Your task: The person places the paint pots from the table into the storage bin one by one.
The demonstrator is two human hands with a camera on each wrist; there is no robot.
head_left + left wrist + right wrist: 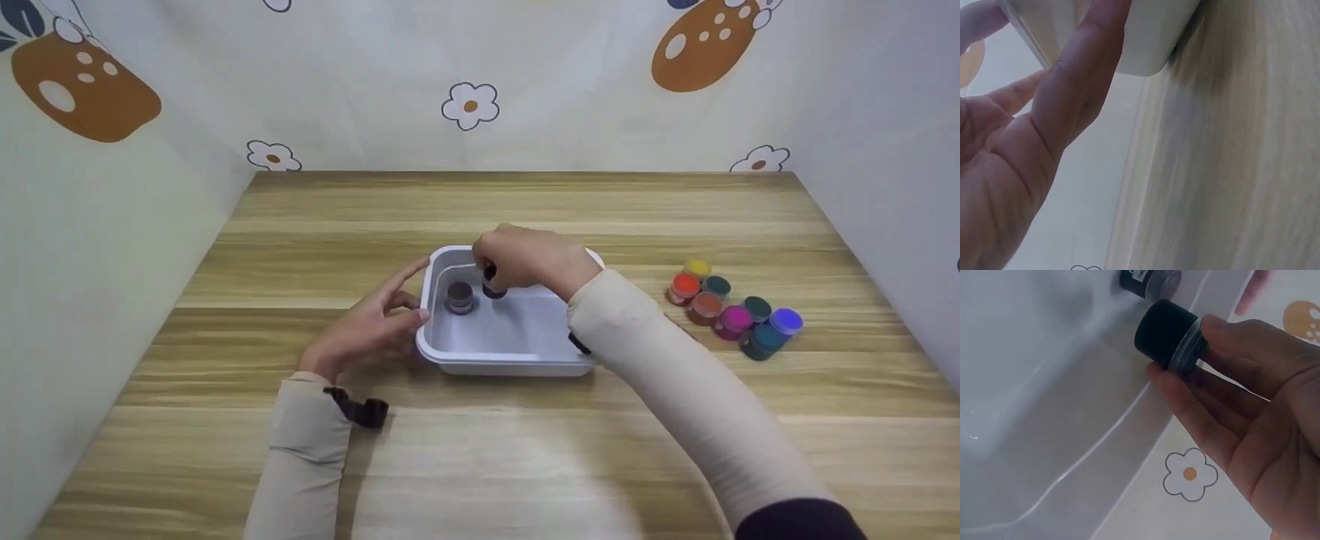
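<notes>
My right hand pinches a small dark paint jar by its clear lid end, between thumb and fingertips. The jar is inside the white plastic tub, near its far wall. Left of it, a second dark paint jar stands upright on the tub floor; the right wrist view shows this jar at the top with a label on its side. My left hand is spread against the tub's left side, thumb and index fingertip at the rim. In the left wrist view its fingers lie against the outer wall.
Right of the tub stands a group of several small paint jars, among them red, yellow, magenta and violet-blue. My right forearm passes between them and the tub. A patterned curtain hangs behind the wooden table.
</notes>
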